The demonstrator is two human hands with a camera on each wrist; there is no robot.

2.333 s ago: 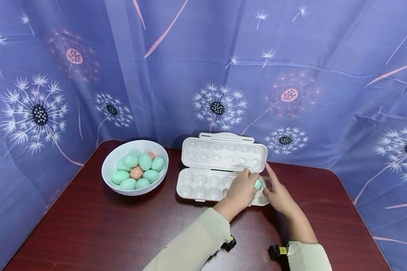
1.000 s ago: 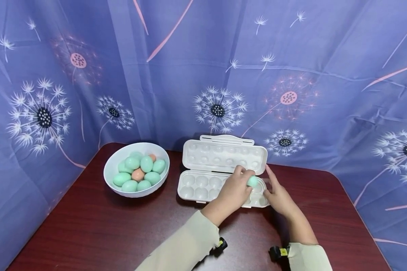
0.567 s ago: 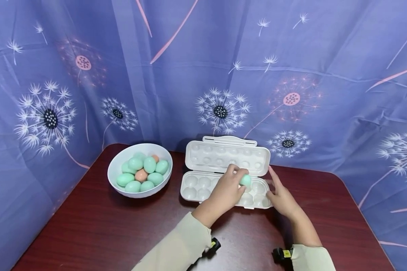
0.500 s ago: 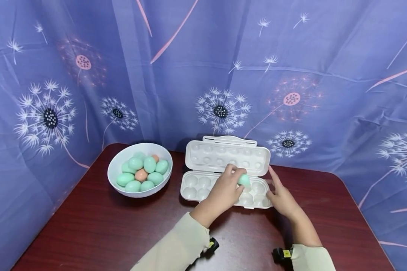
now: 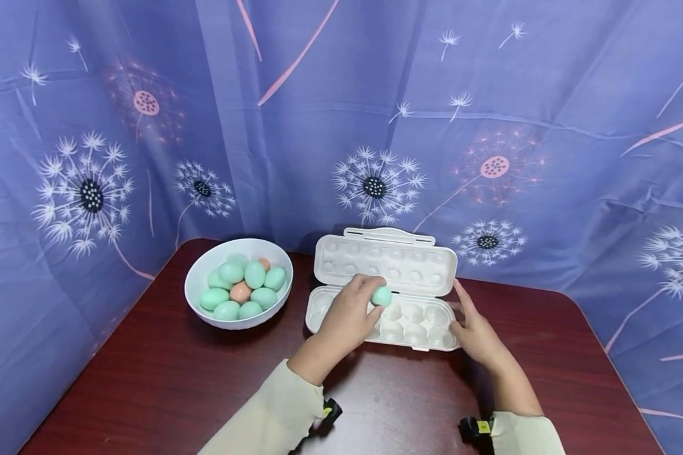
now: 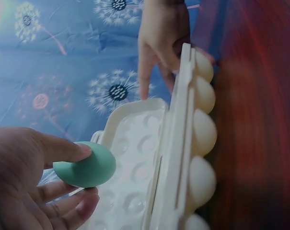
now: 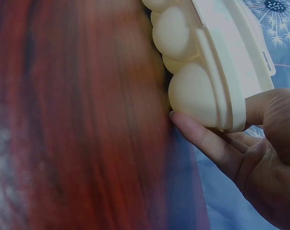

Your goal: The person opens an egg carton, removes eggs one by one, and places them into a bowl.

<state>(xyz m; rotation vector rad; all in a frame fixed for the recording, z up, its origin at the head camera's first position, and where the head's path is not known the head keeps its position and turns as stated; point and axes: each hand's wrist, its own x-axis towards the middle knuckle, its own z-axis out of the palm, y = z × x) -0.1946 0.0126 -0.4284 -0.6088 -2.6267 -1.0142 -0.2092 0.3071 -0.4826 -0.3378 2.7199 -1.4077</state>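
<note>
My left hand (image 5: 347, 316) pinches a mint-green egg (image 5: 382, 296) between thumb and fingers, above the middle of a white plastic egg carton (image 5: 415, 335). In the left wrist view the thumb lies on the egg (image 6: 94, 165) and other fingers curl beneath it. The carton's lid (image 5: 387, 268) stands raised at the back, and its left cups are partly hidden behind my left hand. My right hand (image 5: 478, 332) grips the carton's right end, one finger reaching up to the lid. In the right wrist view a digit presses along the underside of the end cup (image 7: 192, 96).
A white bowl (image 5: 196, 303) with several mint-green eggs (image 5: 226, 309) and a couple of orange-brown ones (image 5: 240, 292) stands on the left of the dark red table (image 5: 165, 379). A blue dandelion-print curtain (image 5: 296, 158) hangs along the table's back and sides.
My left hand has lifted the egg from the carton's right part and carried it left over the middle. My right hand keeps its place at the right end. The view has shifted slightly.
</note>
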